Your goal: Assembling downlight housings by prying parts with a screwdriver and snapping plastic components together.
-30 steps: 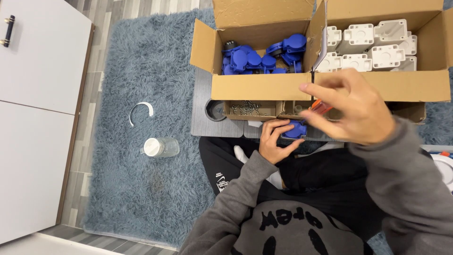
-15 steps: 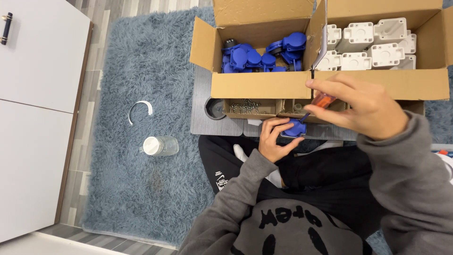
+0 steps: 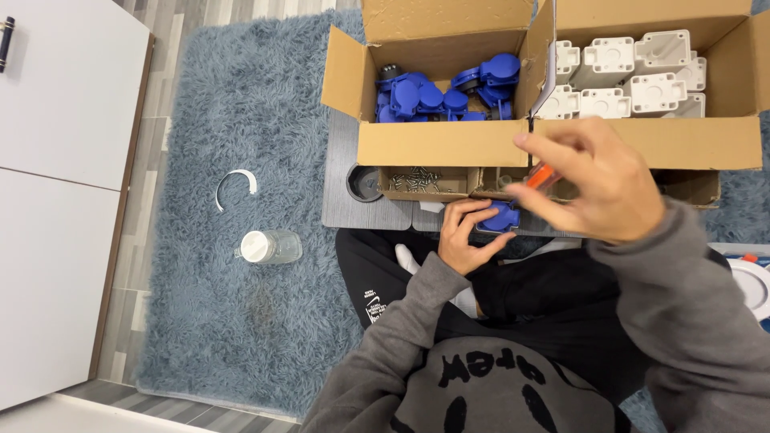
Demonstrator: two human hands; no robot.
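My left hand (image 3: 465, 236) grips a blue plastic socket part (image 3: 501, 216) against the grey lap tray (image 3: 377, 212). My right hand (image 3: 597, 180) hovers just above and to the right of it, fingers closed on an orange-handled tool (image 3: 541, 175), probably a screwdriver; its tip is hidden. Behind the tray stand a cardboard box of blue parts (image 3: 437, 100) and a cardboard box of white parts (image 3: 634, 76). A small box of screws (image 3: 417, 182) sits in front of the blue-parts box.
On the blue-grey shag rug (image 3: 224, 120) lie a clear bottle with a white cap (image 3: 269, 246) and a white plastic ring piece (image 3: 235, 183). White cabinet doors (image 3: 56, 160) are at the left. A white round object (image 3: 754, 285) shows at the right edge.
My right hand with the orange tool has shifted slightly, staying above the blue part. My left hand keeps hold of the part in the same place.
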